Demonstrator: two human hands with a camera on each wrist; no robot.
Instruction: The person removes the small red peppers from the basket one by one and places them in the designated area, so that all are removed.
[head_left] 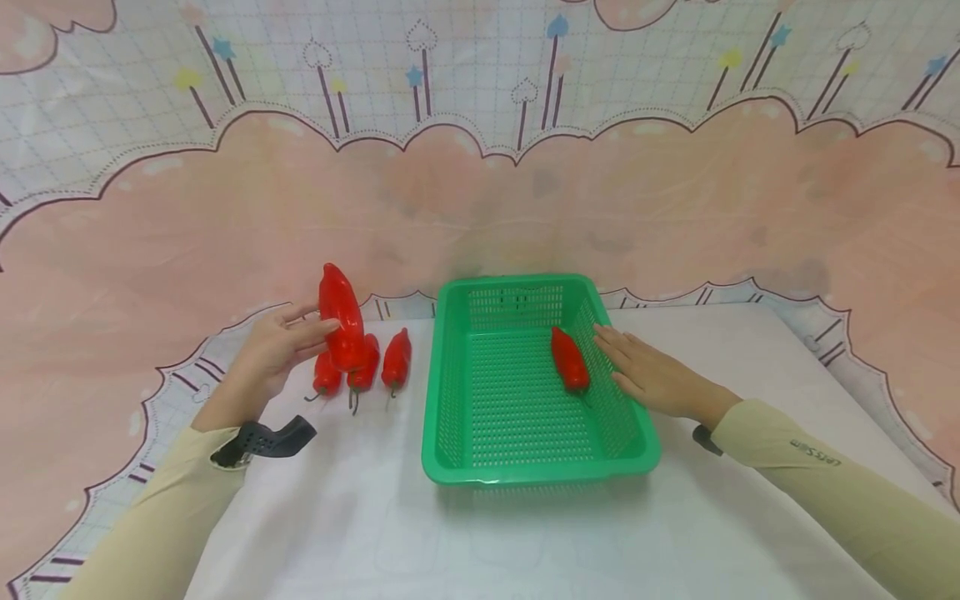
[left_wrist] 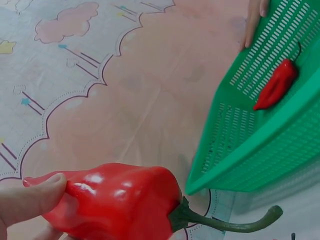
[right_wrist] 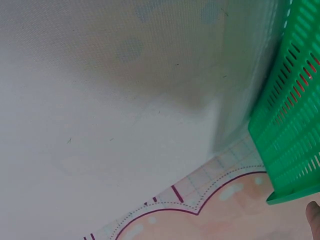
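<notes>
In the head view my left hand pinches a red pepper between thumb and fingers, raised above the table at the left. Its green stem points away from the thumb in the left wrist view, where the held pepper fills the lower part. Below it on the table lie several more red peppers. A green plastic basket stands in the middle, with one red pepper inside near its right wall. My right hand rests with straight fingers at the basket's right rim.
A white table surface lies under the basket. Behind it hangs a printed cloth with pink cloud shapes. The basket's perforated side wall shows close up in the right wrist view.
</notes>
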